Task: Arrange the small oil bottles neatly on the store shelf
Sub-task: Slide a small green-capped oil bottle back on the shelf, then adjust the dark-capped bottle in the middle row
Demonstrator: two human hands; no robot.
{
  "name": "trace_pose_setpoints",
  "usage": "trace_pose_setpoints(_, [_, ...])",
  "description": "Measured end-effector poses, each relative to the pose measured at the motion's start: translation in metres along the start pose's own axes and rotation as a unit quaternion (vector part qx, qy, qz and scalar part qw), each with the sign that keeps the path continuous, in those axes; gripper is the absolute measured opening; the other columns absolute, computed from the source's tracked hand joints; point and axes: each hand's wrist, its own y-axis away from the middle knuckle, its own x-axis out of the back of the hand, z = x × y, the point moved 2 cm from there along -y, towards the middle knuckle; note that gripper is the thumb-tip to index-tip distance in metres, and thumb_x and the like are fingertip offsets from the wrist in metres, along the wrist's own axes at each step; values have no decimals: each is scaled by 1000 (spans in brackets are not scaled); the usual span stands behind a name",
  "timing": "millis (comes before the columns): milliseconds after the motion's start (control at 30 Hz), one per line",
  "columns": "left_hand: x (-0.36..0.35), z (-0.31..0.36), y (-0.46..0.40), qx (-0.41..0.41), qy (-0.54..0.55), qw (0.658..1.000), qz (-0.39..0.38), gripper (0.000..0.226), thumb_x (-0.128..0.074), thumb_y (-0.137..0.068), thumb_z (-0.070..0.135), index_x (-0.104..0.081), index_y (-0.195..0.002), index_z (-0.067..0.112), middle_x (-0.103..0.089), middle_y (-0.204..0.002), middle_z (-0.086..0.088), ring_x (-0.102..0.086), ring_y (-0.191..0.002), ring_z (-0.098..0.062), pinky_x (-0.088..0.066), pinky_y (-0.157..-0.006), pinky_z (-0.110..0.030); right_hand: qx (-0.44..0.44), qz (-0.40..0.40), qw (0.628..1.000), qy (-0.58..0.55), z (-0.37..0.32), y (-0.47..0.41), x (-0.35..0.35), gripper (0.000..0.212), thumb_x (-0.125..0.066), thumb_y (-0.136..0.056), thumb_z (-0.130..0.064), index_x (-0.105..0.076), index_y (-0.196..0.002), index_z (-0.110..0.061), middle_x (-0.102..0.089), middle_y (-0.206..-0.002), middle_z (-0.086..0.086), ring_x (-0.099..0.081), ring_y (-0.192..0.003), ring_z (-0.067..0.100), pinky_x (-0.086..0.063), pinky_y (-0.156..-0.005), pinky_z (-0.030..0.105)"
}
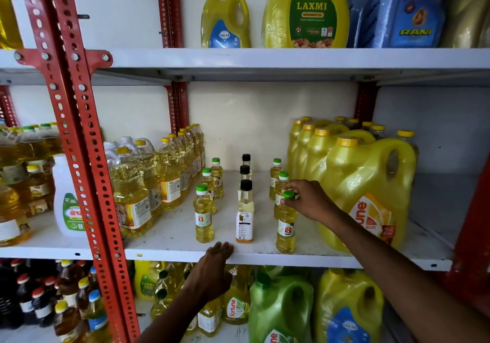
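Our left hand (216, 265) rests flat on the shelf (291, 259) edge, fingers together, holding nothing. Beside the big jugs (371, 183), three short rows of small oil bottles (204, 214) stand. Our right hand (309, 199) pinches the front right bottle's green cap (288, 195); we judge it needs nudging into line.

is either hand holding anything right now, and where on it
The right hand pinches the green cap of the front small oil bottle in the right-hand row. The left hand holds nothing; its fingertips rest on the shelf edge.
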Motion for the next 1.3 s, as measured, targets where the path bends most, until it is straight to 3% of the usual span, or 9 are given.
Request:
trace_pose_setpoints(167, [3,-17,7,0,-16,1000,3,72,-58,-92,23,-20,-152,15,-20,-164,-4,-10,-153,-18,-14,-124,-32,26,59,993,94,-11,-6,0,60,-69,-74,-53,-62,-121,-17,-70,-116,9,-62,-110,27,-54,-88,37])
trace_pose_setpoints(233, [3,-20,9,-2,-16,1000,-1,71,-57,-91,20,-21,-152,16,-20,-164,-4,-10,-153,-17,-14,-125,-32,69,61,991,93,-27,-12,-8,56,-66,-79,-48,-59,-126,-18,-66,-125,8,-56,-119,29,-49,-97,38])
trace_pose_setpoints(367, [8,-19,5,7,-4,1000,-1,70,-59,-90,20,-25,-151,17,-24,-163,-3,-14,-152,-17,-18,-125,-34,125,-57,988,69,-60,-36,-36,51,-63,-87,-23,-48,-136,-23,-53,-142,5,-46,-132,25,-39,-111,38])
trace_pose_setpoints(533, [6,-23,3,14,12,1000,-4,72,-60,-88,13,-25,-151,20,-24,-163,0,-12,-152,-15,-18,-125,-35,107,-112,987,47,-68,-61,-49,37,-64,-86,-7,-63,-122,-14,-64,-129,11,-59,-118,25,-47,-99,32])
trace_pose_setpoints(667, [3,-24,1,17,22,1000,-3,75,-61,-85,10,-26,-151,19,-24,-163,0,-11,-152,-16,-19,-125,-35,93,-73,993,18,-70,-64,-51,29,-75,-77,-25,-73,-101,-10,-75,-101,10,-68,-97,23,-46,-79,24])
trace_pose_setpoints(767, [2,-25,2,16,34,999,3,75,-61,-85,10,-26,-150,19,-24,-163,1,-11,-152,-16,-16,-125,-34,78,-25,996,30,-69,-64,-60,38,-76,-70,-44,-74,-92,-12,-72,-82,5,-68,-85,22,-45,-67,27])
trace_pose_setpoints(867, [1,-27,3,10,36,999,7,74,-61,-86,11,-26,-151,19,-24,-163,1,-10,-152,-16,-15,-124,-32,65,-13,998,20,-72,-62,-63,49,-78,-66,-49,-72,-99,-13,-74,-96,10,-69,-92,23,-55,-76,33])
trace_pose_setpoints(967, [2,-26,4,10,35,999,4,73,-61,-87,11,-26,-151,19,-23,-163,0,-10,-152,-16,-17,-125,-34,70,-44,997,9,-77,-59,-61,50,-82,-67,-39,-71,-107,-12,-72,-111,12,-66,-105,24,-54,-90,34])
trace_pose_setpoints(1300, [6,-22,6,8,36,999,9,73,-60,-87,9,-26,-151,17,-24,-163,-1,-11,-152,-17,-18,-125,-35,108,-55,992,19,-91,-44,-53,34,-80,-72,-25,-74,-99,-6,-75,-101,16,-68,-97,26,-54,-88,38])
